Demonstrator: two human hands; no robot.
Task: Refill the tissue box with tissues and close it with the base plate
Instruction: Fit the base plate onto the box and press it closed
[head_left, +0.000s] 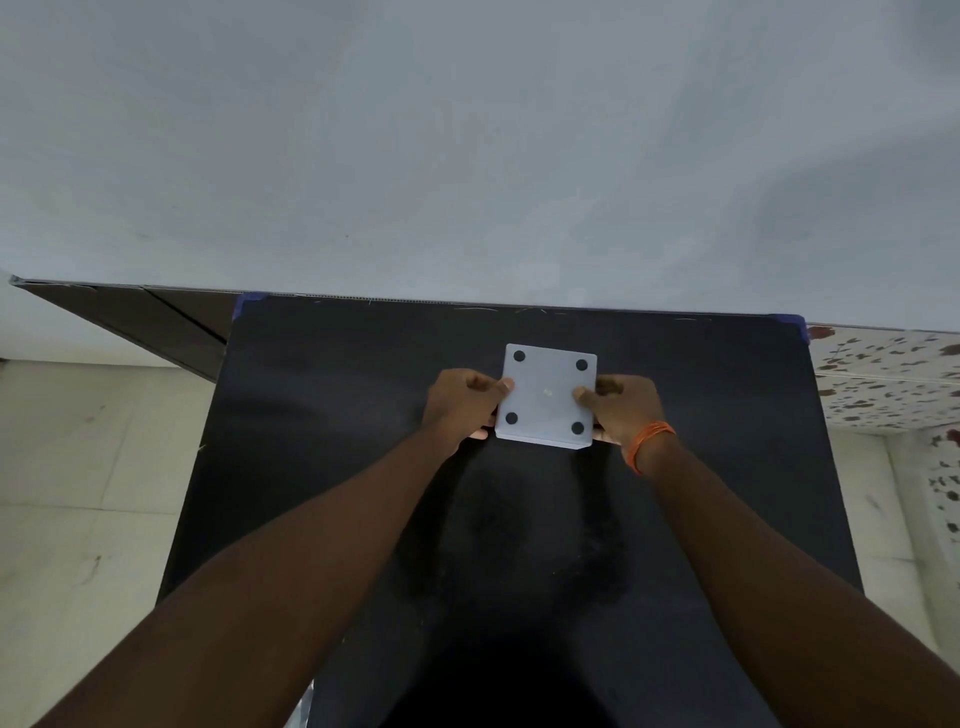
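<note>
A black table (363, 467) stands against a plain pale wall (467, 130), with light floor tiles on the left and speckled tiles on the right. Toward the far middle of the table sits the white tissue box (540, 439), bottom up, with the base plate (545, 395) — square, four dark round pads at its corners — lying on top. The left hand (462, 402) grips the box's left side and the right hand (626, 410), an orange band (649, 444) at its wrist, grips the right side — each thumb pressed onto the plate.
</note>
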